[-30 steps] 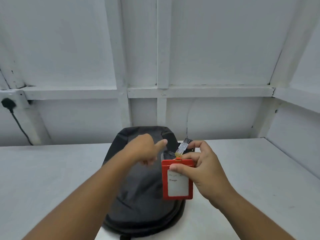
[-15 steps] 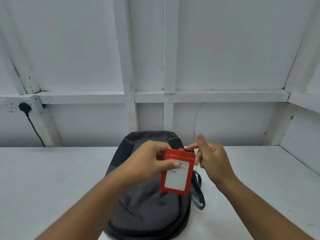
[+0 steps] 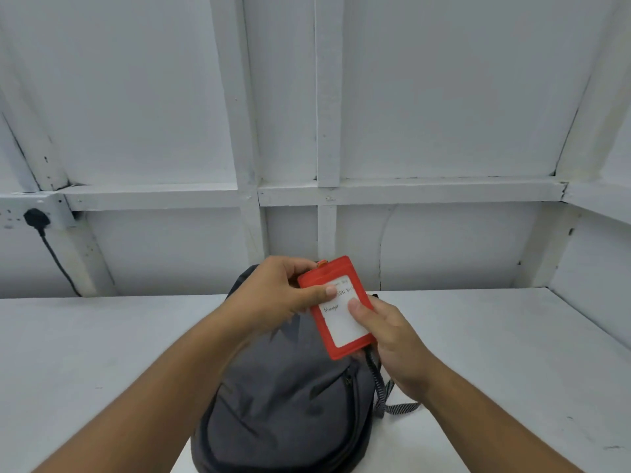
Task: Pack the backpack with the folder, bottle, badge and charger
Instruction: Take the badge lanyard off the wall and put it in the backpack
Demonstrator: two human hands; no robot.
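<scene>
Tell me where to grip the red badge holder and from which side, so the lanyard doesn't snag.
Pinch the badge holder by its long red side edges, coming from the right, as the right hand does. It is flat, rigid and nearly upright. The lanyard trails from behind its lower edge over the backpack, so probably gather that first. The left hand steadies the top.

We see the backpack (image 3: 283,397) at lower centre on the tabletop (image 3: 102,353), badge (image 3: 336,307) above it, plug (image 3: 36,218) far left.
</scene>
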